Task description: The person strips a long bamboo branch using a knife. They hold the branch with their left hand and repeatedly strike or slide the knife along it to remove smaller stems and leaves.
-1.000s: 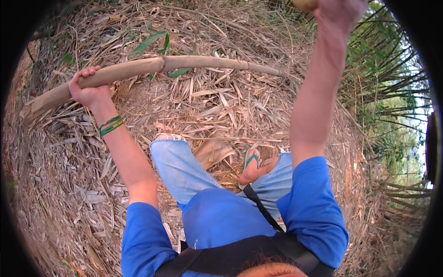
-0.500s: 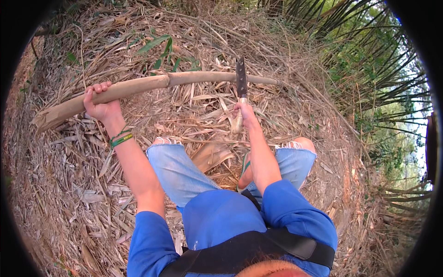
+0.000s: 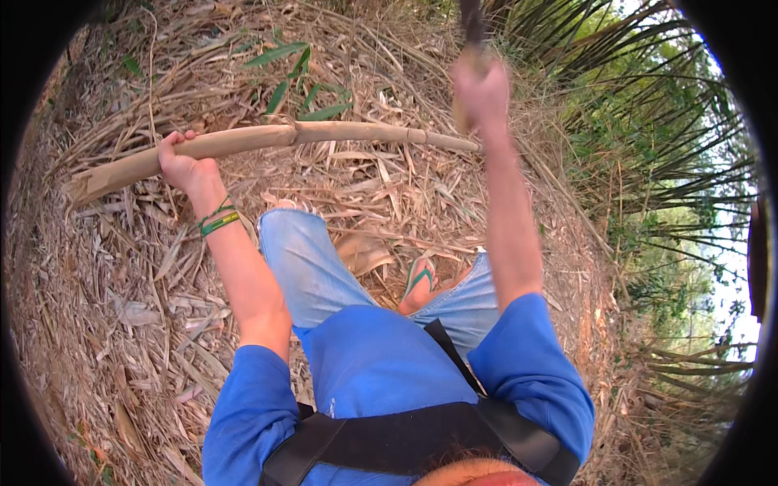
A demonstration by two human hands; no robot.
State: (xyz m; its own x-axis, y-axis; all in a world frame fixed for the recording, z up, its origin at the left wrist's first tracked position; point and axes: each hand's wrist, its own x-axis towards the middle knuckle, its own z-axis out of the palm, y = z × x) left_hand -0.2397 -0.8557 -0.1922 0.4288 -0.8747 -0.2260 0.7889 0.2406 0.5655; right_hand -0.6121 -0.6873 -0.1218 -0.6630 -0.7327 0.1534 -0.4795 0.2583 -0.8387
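Note:
A long, dry, tan bamboo pole (image 3: 348,133) stretches across in front of me, its thick broken end at the left and its thin end at the right. My left hand (image 3: 188,168) is wrapped round it near the thick end. High up at the right, my right hand (image 3: 484,91) is closed on the handle of a machete (image 3: 472,24). That hand is smeared by motion, and the top of the dark blade runs out of view. The machete is apart from the pole. My right forearm passes over or near the pole's thin tip.
Dry bamboo leaves and stalks (image 3: 138,308) cover the ground. Green leaves (image 3: 279,95) grow just beyond the pole. Dense green stems (image 3: 640,113) stand along the right. My sandalled foot (image 3: 419,279) and bent knees are below the pole.
My right hand has swung the machete up and away from the pole, where the blade lay across it before. My left hand stays on the pole, and my right knee has shifted inward.

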